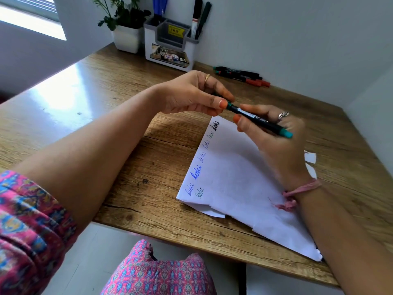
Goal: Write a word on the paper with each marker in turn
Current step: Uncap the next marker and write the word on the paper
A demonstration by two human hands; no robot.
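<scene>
Seven words already run along the paper's (234, 177) left edge, the lowest in green. Both hands meet above it on one green marker (259, 120): left hand (191, 96) pinching its cap end, probably capping it, right hand (274, 137) gripping the barrel. Four markers (242, 76) wait by the wall.

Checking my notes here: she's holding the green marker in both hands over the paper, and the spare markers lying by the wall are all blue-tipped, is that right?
Not quite. The head view shows the spare markers by the wall with red and green ends, not blue. The rest holds: left hand and right hand hold the green marker above the paper.
</scene>
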